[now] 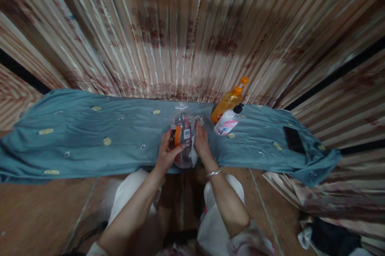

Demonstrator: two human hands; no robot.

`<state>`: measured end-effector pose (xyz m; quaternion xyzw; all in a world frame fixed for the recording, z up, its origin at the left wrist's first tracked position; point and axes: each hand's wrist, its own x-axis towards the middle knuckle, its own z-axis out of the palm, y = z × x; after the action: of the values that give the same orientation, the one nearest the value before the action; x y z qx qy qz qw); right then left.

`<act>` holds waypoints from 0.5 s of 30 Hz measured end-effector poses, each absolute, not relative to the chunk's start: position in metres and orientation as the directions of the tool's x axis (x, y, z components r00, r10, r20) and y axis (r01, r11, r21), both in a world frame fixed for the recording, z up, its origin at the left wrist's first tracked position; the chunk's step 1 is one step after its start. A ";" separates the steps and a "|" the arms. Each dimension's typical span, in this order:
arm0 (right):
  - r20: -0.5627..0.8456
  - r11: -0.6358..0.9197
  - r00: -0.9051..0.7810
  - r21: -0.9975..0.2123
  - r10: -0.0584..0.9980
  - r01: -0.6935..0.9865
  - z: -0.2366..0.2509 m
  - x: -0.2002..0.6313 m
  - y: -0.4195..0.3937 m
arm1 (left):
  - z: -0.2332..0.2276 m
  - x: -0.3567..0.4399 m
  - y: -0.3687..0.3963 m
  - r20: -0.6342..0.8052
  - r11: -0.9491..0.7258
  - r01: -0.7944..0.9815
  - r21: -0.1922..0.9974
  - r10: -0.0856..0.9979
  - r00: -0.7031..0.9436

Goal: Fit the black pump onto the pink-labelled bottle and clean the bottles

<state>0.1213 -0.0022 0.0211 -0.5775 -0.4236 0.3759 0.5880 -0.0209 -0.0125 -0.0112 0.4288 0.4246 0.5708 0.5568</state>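
Gripping a clear plastic bottle (183, 136) from both sides, the left hand (167, 156) wraps its fingers over an orange patch on the bottle's side, while the right hand (202, 146) presses flat against a crumpled white cloth (197, 121) on the other side. It stands at the near edge of the blue cloth (90, 136), about midway along. It looks light, thin-walled and easy to dent, probably slick; the middle is the safest hold. A white label on it is too small to read. Behind, toward the far edge, stand an orange pump bottle (228, 101) and a white pump bottle (227, 123); their print is illegible. A dark phone (294, 140) lies near the right end.
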 end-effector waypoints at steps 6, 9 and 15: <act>0.247 0.202 0.354 -0.966 0.902 0.160 0.033 0.113 -0.012 | 0.003 -0.012 -0.017 -0.035 0.060 -0.293 0.954 0.996 0.088; 0.327 0.280 0.251 -0.938 0.911 0.205 0.041 0.111 -0.017 | 0.009 -0.010 -0.017 -0.064 0.099 -0.317 0.943 0.991 0.118; 0.226 0.216 0.078 -0.969 0.971 0.123 0.067 0.137 0.013 | 0.017 -0.010 -0.026 -0.133 0.212 -0.338 0.917 0.961 0.244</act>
<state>0.1373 0.0130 0.0666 -0.4913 -0.5568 0.3883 0.5458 -0.0104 -0.0262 0.0169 0.4047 0.3850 0.4796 0.6767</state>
